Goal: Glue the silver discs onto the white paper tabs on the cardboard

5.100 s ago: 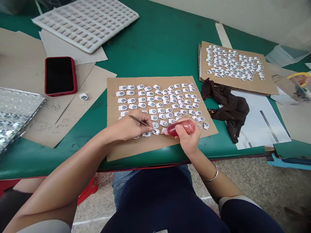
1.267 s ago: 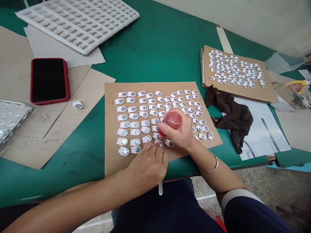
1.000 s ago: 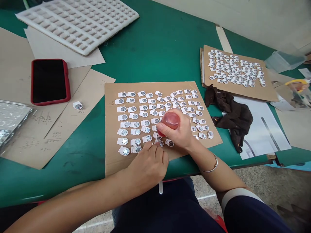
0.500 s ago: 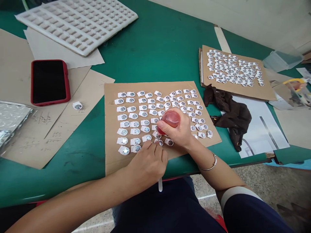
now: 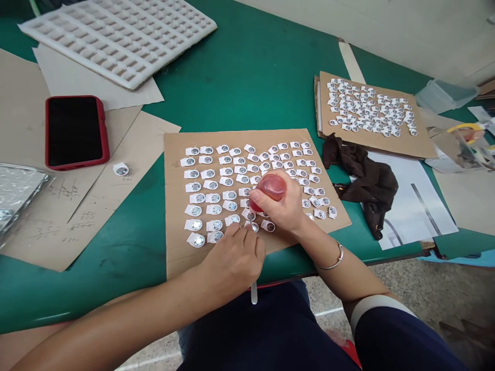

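Observation:
A brown cardboard sheet (image 5: 177, 206) lies before me, covered with rows of small round metallic pieces on white paper tabs. My right hand (image 5: 284, 203) is wrapped round a red, see-through squeeze bottle (image 5: 271, 186), tilted nose-down over the lower middle rows. Close by on the left, my left hand (image 5: 242, 255) pinches a slim pale tool that looks like tweezers (image 5: 254, 293); its rounded end sticks out below the palm. The tool's thin tip reaches a round piece (image 5: 251, 216) just under the bottle. Fingers hide part of both tips.
A red-cased phone (image 5: 75, 131) and one loose tabbed piece (image 5: 121, 169) rest on paper at left. A white grid tray (image 5: 127, 77) lies behind. To the right are a second filled board (image 5: 419, 144), a dark cloth (image 5: 367, 180) and a clear box (image 5: 446, 97).
The view has shifted slightly. Both hands keep nearly the same pose over the same spot, with the bottle and the slim tool still held.

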Available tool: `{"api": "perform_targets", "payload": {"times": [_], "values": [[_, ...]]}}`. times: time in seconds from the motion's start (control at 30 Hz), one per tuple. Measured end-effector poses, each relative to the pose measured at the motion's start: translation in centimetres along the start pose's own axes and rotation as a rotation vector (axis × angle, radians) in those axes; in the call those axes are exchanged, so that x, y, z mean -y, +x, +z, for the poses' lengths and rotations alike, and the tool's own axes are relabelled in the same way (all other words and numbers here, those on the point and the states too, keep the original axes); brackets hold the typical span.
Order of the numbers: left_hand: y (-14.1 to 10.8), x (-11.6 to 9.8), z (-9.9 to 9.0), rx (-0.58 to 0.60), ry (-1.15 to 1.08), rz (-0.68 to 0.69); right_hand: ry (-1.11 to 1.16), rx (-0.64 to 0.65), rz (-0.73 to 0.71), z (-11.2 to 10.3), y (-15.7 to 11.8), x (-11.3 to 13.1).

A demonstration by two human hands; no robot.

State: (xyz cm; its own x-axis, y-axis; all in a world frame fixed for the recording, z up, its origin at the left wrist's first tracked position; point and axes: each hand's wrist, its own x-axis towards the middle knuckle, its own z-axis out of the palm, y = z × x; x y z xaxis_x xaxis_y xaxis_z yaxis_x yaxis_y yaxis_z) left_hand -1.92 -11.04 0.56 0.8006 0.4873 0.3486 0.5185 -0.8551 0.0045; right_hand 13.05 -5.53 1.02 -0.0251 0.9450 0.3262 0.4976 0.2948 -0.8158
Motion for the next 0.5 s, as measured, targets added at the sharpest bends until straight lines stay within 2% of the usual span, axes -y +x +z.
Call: {"api": "perform_targets", "payload": {"times": [0.5], "values": [[0.12,0.12,-0.28,0.019,-0.006,0.008,0.018,0.024,0.058,0.12,0.08,-0.02]]}}
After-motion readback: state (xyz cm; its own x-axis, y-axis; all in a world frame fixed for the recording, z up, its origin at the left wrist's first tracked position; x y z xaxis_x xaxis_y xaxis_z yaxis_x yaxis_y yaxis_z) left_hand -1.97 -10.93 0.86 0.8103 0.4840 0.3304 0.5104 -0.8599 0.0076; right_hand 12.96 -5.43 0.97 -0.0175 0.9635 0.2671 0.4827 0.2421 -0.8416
